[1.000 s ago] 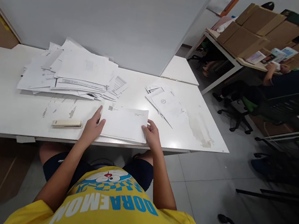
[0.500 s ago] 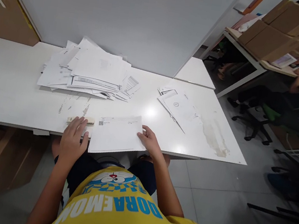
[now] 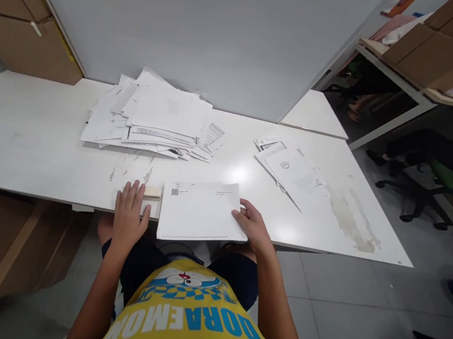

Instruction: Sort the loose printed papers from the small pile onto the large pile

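A thin stack of white printed sheets lies at the near edge of the white table, jutting a little over it. My right hand grips the stack's right edge. My left hand lies over a beige stapler just left of the stack, fingers spread across it; only the stapler's right end shows.
A large loose heap of papers sits at the back of the table against a grey partition. A smaller fan of sheets lies to the right. Cardboard boxes stand on another desk, with office chairs below it.
My left hand left the stack's left edge and moved left onto the stapler. The right hand kept hold of the stack, which slid toward the table edge. The camera swung left.
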Demonstrator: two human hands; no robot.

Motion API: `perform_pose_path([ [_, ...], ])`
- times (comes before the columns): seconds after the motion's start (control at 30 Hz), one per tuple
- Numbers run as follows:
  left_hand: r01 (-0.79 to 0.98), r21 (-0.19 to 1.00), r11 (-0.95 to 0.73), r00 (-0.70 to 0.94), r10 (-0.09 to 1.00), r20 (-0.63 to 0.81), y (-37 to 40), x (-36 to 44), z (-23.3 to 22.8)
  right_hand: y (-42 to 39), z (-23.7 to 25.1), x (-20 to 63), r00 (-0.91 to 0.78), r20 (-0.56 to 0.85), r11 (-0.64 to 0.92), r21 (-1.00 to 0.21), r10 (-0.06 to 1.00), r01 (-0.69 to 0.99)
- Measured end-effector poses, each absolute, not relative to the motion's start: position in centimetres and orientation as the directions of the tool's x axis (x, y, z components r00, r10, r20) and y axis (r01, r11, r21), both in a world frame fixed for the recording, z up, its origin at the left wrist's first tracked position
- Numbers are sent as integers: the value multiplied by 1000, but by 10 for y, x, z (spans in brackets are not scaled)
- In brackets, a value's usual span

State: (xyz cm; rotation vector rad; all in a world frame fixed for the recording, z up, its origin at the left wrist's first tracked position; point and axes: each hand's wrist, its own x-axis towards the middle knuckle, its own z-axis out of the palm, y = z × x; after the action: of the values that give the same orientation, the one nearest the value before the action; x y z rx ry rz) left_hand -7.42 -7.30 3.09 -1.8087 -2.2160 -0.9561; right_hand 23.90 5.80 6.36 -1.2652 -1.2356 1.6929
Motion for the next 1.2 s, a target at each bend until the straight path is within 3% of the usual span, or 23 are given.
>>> perform_pose_path([
  [0.17, 926, 365, 93, -275, 829, 487, -72, -74, 28, 67, 67, 238, -286, -319, -327, -945, 903, 20],
  [0.37, 895, 432, 113, -314, 846, 430, -72, -71, 30, 70, 66, 217, -381, -315, -293, -949, 869, 117],
  [0.6, 948, 301, 102, -253, 815, 521, -74, -71, 23, 59, 67, 222, -381, -322, -265, -944, 867, 197],
  [0.7, 971, 218, 101, -219, 746, 628, -72, -74, 7, 51, 69, 218, -390, -343, -292, -938, 855, 185],
  [0.87, 994, 13, 108, -68, 518, 852, -64, -80, -19, 49, 66, 211, -399, -371, -329, -928, 838, 172],
  [1.2, 988, 135, 76, -154, 610, 777, -74, -77, -10, 54, 66, 215, -374, -395, -388, -917, 839, 98],
])
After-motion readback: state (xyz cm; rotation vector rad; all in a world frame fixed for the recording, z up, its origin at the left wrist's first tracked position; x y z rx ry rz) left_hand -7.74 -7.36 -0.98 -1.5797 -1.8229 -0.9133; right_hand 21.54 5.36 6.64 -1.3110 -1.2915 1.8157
